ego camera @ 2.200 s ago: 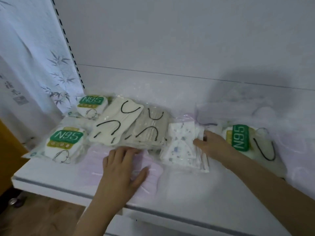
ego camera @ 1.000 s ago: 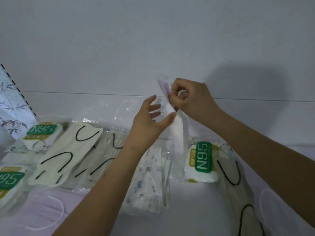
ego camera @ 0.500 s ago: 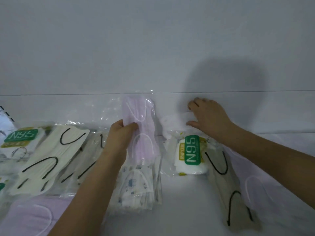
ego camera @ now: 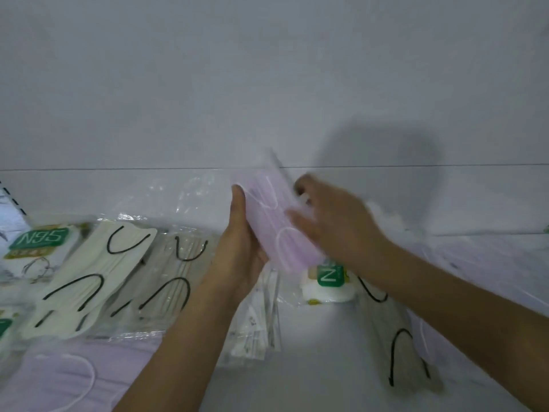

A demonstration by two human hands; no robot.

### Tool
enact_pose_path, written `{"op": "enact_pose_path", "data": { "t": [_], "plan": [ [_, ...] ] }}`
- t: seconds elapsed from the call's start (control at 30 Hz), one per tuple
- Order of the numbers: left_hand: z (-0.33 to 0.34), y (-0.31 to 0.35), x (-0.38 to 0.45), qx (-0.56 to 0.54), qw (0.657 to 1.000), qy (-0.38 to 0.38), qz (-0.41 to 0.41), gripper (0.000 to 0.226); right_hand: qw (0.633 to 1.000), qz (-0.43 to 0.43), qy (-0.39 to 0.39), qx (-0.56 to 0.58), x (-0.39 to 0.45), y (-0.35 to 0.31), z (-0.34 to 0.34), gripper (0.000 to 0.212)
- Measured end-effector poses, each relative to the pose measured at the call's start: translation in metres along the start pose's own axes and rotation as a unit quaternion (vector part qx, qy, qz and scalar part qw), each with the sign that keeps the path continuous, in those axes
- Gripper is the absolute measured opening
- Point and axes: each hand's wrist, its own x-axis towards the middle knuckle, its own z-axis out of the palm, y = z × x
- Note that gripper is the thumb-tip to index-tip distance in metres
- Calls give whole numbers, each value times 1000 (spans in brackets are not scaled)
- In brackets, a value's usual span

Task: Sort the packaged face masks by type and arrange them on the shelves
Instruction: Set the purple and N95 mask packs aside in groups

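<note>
Centrally, the left hand (ego camera: 240,248) grips a pink mask pack (ego camera: 276,221); the blurred right hand (ego camera: 335,224) lies over it, its grip unclear.

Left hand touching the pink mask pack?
Touching. The head view shows the left hand with its thumb and palm against the left edge of the pink mask pack, holding it above the shelf.

white back wall (ego camera: 267,84) (shadow-marked)

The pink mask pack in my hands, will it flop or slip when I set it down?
Probably floppy: the pink mask pack is thin, soft-looking, and supported by both the left hand and the right hand. Its glossy wrapper may slide easily.
</note>
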Motion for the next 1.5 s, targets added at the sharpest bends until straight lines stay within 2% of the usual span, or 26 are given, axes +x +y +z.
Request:
{"op": "enact_pose_path", "data": {
  "t": [0.03, 0.07, 0.1, 0.13, 0.17, 0.23, 0.27, 0.33, 0.4, 0.5, 0.53, 0.6, 0.67, 0.73, 0.8, 0.87, 0.93, 0.97, 1.03, 1.1, 1.17, 1.23, 1.3, 1.4, 1.43, 1.5],
  "plan": [
    [1, -2, -2, -23, 999, -18, -14, 67, 995, -35, -80, 41, -9, -7, 9, 41],
    [0, -4, -3, -23, 1000, -14, -12, 59, 984, -76, -137, 85, -17, -10, 15, 46],
    [-3, -7, -3, -16, 1000, 20, 4, 44, 974, -95, -158, 131, -24, -9, 20, 48],
    [-10, -10, -2, -15, 998, 61, 14, 31, 972, -83, -136, 174, -28, -6, 21, 48],
    [-16, -12, -3, -12, 996, 87, 16, 25, 977, -50, -72, 194, -31, -1, 23, 51],
    [-24, -11, -6, -21, 996, 85, 13, 27, 980, 46, 53, 185, -30, 5, 23, 59],
    [-25, -10, -7, -24, 997, 73, 14, 27, 972, 96, 59, 205, -26, 5, 20, 65],
    [-20, -6, -12, -20, 998, 52, 10, 27, 937, 178, -22, 301, -18, 0, 16, 73],
    [-17, -5, -16, -12, 999, 42, 11, 25, 919, 211, -75, 325, -19, -4, 22, 57],
    [-17, -5, -22, 13, 1000, 24, 12, 24, 928, 193, -21, 319, -26, -4, 27, 23],
    [-18, -6, -24, 19, 1000, 17, 8, 26, 920, 195, -14, 340, -28, -4, 25, 23],
    [-20, -9, -25, 35, 999, 7, 0, 30, 880, 229, -16, 416, -31, -1, 23, 32],
    [-23, -13, -24, 45, 999, 23, -7, 30, 851, 260, -19, 456, -35, 6, 21, 34],
    [-25, -16, -22, 43, 998, 44, -12, 25, 856, 264, 3, 444, -39, 21, 17, 27],
    [-27, -19, -18, 43, 997, 61, -15, 21, 862, 275, 62, 421, -44, 45, 7, 9],
    [-25, -22, -14, 48, 996, 70, -12, 21, 884, 298, 134, 335, -51, 80, -9, 5],
    [-18, -26, -10, 60, 996, 66, -8, 18, 883, 347, 176, 264, -62, 122, -21, 11],
    [-13, -29, -8, 67, 996, 62, -5, 15, 883, 378, 168, 223, -70, 142, -24, 20],
    [-5, -35, -7, 85, 995, 58, 0, 11, 895, 431, 99, 58, -89, 167, -26, 47],
    [4, -41, -7, 107, 993, 48, 9, 13, 908, 401, 82, -88, -110, 170, -19, 70],
    [12, -46, -7, 128, 991, 35, 11, 12, 921, 368, 58, -111, -123, 155, -10, 85],
    [20, -51, -7, 139, 990, 30, 6, 11, 916, 393, -43, -66, -129, 146, 0, 99],
    [28, -55, -8, 148, 989, 22, 4, 14, 905, 417, -85, 5, -134, 146, 4, 90],
    [40, -56, -10, 181, 983, 9, 10, 14, 926, 376, 5, 29, -143, 155, -2, 29],
    [43, -55, -9, 192, 981, 8, 18, 14, 931, 360, 43, 29, -144, 156, -8, 20],
    [50, -54, -8, 205, 978, 5, 33, 15, 932, 338, 122, 46, -145, 159, -21, 36]
  ]
}}
